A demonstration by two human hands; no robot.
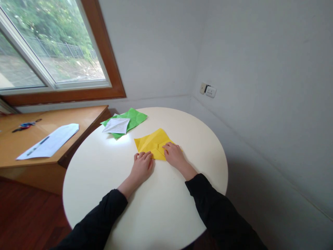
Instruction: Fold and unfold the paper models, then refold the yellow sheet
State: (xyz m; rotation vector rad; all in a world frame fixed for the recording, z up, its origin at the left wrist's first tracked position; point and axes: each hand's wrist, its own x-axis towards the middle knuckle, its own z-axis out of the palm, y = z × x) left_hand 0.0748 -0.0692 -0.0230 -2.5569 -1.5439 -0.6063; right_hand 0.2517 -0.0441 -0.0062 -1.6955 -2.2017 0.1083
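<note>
A sheet of yellow paper (pixel 151 140) with creases and a folded near edge lies on the round white table (pixel 156 201). At its near left edge, my left hand (pixel 142 166) has its fingers curled down onto the paper. The bent fingers of my right hand (pixel 175 154) are closed on the folded part at the right, covering that corner. Farther back on the left rests a creased sheet of green paper (pixel 136 118), with a smaller piece of white paper (pixel 117 125) on top of it.
To the left stands a wooden desk (pixel 88 116) below the window. It holds white sheets (pixel 58 139), a pen (pixel 39 145) and a bunch of keys (pixel 26 125). White walls meet behind the table, with a power socket (pixel 210 91) on the right one.
</note>
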